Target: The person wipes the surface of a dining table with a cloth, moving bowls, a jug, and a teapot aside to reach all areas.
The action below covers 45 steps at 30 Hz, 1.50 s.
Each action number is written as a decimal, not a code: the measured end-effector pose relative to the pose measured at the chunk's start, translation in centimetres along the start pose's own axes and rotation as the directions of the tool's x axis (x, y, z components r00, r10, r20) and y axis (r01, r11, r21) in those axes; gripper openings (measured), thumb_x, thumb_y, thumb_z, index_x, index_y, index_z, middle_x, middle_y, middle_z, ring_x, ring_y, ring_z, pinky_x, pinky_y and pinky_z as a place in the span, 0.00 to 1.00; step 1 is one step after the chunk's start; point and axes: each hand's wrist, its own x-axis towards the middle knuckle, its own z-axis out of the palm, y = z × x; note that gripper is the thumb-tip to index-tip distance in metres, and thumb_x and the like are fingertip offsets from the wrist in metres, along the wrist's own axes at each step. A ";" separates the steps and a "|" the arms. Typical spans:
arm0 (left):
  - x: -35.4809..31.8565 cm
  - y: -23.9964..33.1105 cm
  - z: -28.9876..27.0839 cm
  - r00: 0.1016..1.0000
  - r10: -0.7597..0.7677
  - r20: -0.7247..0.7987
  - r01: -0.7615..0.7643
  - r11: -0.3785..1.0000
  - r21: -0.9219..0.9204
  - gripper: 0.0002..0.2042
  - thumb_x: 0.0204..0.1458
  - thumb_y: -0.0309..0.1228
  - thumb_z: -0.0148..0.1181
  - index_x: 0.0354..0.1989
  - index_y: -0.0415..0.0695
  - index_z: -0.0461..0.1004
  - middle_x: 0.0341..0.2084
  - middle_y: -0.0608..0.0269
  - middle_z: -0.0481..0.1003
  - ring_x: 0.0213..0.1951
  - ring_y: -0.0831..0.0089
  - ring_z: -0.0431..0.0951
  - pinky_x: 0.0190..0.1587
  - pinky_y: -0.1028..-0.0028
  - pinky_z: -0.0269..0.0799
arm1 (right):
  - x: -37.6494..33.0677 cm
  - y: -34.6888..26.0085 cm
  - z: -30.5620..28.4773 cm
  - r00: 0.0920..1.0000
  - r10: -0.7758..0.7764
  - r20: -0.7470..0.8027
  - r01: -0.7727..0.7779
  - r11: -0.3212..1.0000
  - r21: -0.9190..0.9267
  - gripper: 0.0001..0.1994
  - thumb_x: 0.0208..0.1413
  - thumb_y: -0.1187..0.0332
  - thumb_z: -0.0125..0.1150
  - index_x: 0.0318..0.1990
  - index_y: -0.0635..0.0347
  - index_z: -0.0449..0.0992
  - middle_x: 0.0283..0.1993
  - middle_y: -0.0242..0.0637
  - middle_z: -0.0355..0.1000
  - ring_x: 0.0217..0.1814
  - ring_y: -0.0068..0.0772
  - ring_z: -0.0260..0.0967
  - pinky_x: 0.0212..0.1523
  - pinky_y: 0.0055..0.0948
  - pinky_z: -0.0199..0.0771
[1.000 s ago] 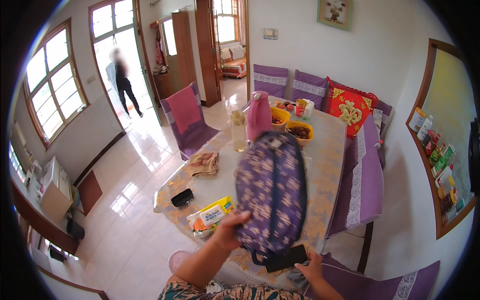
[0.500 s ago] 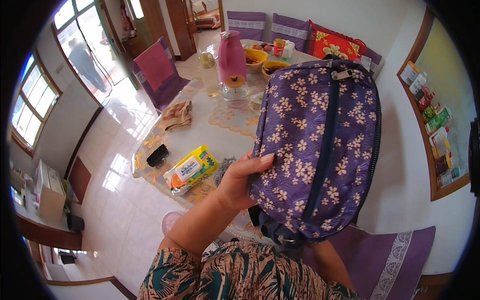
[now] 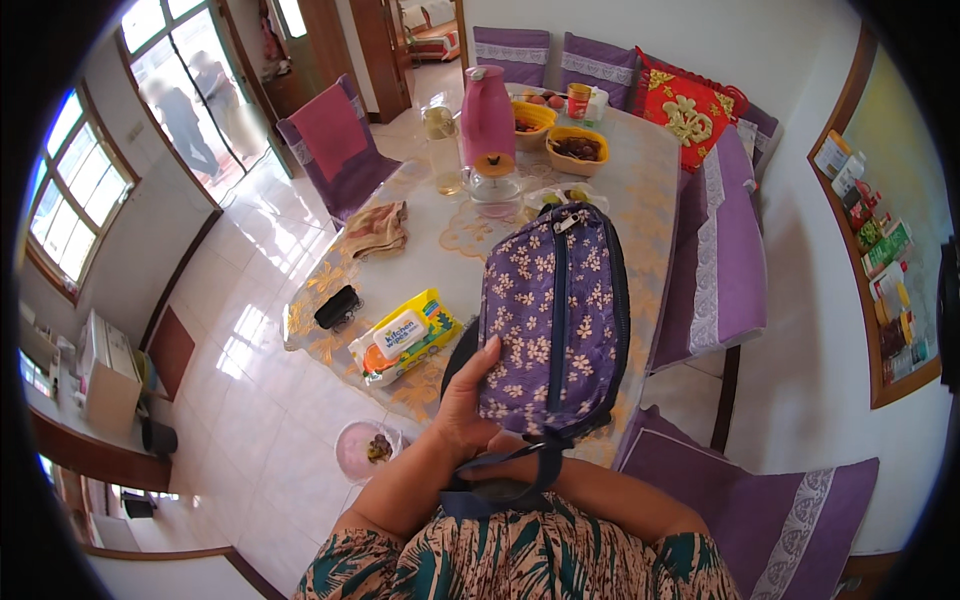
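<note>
The purple floral bag stands upright at the near edge of the tabletop, just right of the picture's centre, its dark zipper running top to bottom and drawn shut as far as can be seen. The left hand lies flat against the bag's lower left side, fingers extended and pressed on the cloth, steadying rather than clutching it. The right hand sits under the bag at about 6 o'clock of it, mostly hidden by the dark strap; whether its fingers close on the strap I cannot tell. Judging from this, the bag is lifted into position and held, but nothing is opened or taken out yet.

At 9 o'clock from the bag lies a flat yellow-and-green wipes pack with a white flap label on top. Beyond that, toward 10 o'clock, is a small black case. At 12 o'clock stands a pink thermos jug, with yellow bowls of food to its right. Toward 3 o'clock, a wall shelf holds small boxes and bottles in green, orange and white, their labels too small to make out. A red cushion with a gold emblem rests at 1 o'clock.
</note>
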 end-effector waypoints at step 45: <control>-17.6 6.1 -6.9 0.914 0.222 0.338 -0.082 -0.716 0.693 0.36 0.37 0.33 0.70 0.60 0.48 0.64 0.58 0.57 0.66 0.61 0.57 0.62 0.62 0.56 0.54 | 0.8 -4.9 2.3 0.992 0.122 0.024 -0.015 0.309 -0.951 0.19 0.54 0.54 0.56 0.52 0.46 0.74 0.33 0.48 0.75 0.37 0.52 0.74 0.37 0.45 0.73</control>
